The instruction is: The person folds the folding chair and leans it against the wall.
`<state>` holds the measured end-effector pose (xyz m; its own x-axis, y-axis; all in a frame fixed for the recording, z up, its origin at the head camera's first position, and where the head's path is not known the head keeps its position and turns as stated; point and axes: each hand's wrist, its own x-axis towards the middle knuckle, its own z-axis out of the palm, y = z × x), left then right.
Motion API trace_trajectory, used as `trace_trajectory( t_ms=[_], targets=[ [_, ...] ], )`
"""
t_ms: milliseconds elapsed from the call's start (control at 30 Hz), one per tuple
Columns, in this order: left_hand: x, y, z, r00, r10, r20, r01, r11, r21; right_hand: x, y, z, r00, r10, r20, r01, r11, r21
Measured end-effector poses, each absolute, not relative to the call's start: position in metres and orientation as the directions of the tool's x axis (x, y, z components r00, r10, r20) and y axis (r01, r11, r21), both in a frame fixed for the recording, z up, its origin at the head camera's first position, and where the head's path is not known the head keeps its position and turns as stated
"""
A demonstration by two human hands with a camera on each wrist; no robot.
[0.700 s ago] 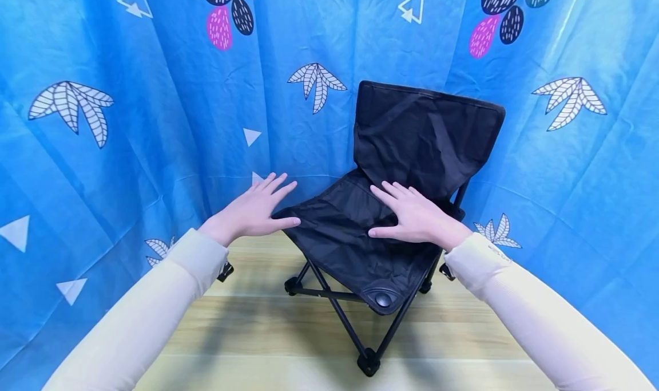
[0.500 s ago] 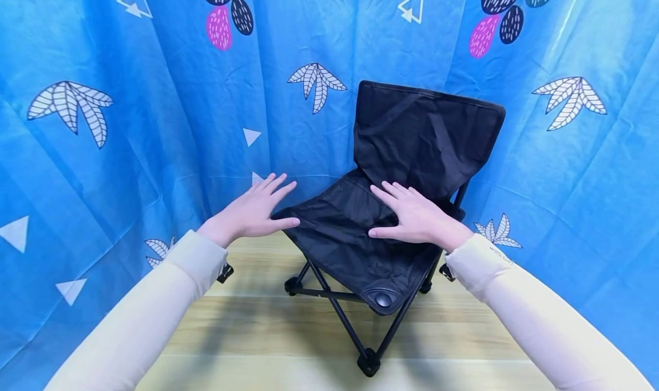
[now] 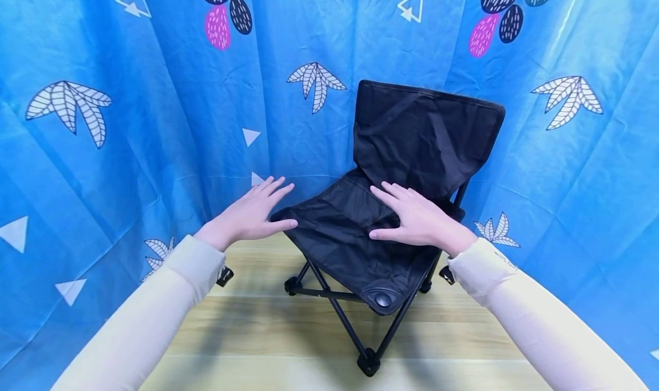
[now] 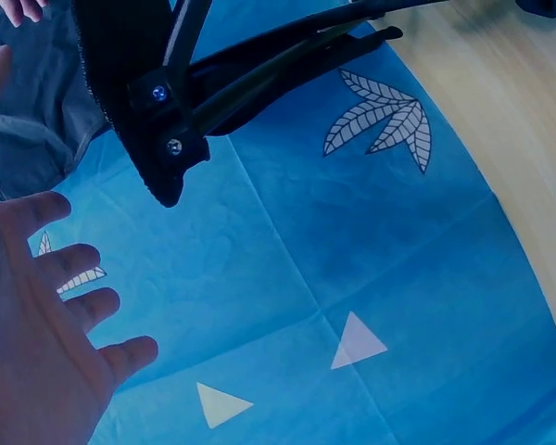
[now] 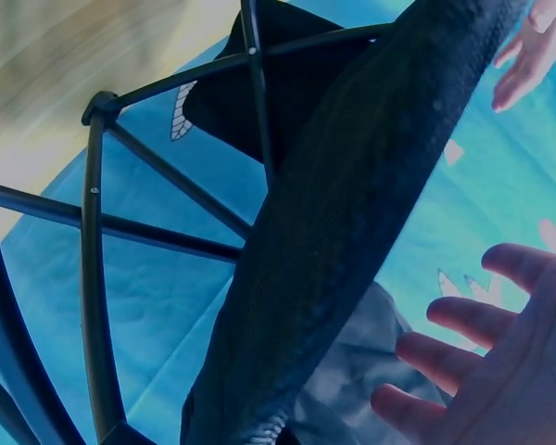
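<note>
A black folding camp chair [image 3: 355, 236] with a fabric seat and backrest stands on the floor, turned slightly to one side. My left hand [image 3: 249, 214] is held out by the seat's left corner, fingers spread and straight, holding nothing. In the head view my right hand [image 3: 417, 216] appears over the seat in front of the backrest [image 3: 424, 133], with fingers extended and nothing in them. The left wrist view shows the left palm [image 4: 37, 324] apart from the seat's riveted corner [image 4: 171, 139]. The right palm [image 5: 510, 362] likewise has a gap to the seat edge [image 5: 306, 222].
A blue curtain [image 3: 226, 93] printed with leaves, triangles and drops hangs behind the chair and along both sides. Pale wood-look flooring [image 3: 247, 334] lies under the chair's crossed tube legs [image 3: 345, 322]. Small black clips [image 3: 225, 275] show below both cuffs.
Both hands have sunk very slightly, the left one also drifting a little to the left. The chair has not moved.
</note>
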<state>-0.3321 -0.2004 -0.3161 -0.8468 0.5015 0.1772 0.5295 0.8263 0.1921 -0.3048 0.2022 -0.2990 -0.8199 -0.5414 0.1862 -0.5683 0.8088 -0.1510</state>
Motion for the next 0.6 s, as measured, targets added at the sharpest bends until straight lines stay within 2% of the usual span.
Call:
trace_trajectory(
  t_ms=[600],
  targets=[
    [-0.327, -0.208, -0.326, -0.828, 0.512, 0.23, 0.558, 0.791, 0.249, -0.293, 0.205, -0.305, -0.806, -0.545, 0.231, -0.585, 0.794, -0.166]
  ],
)
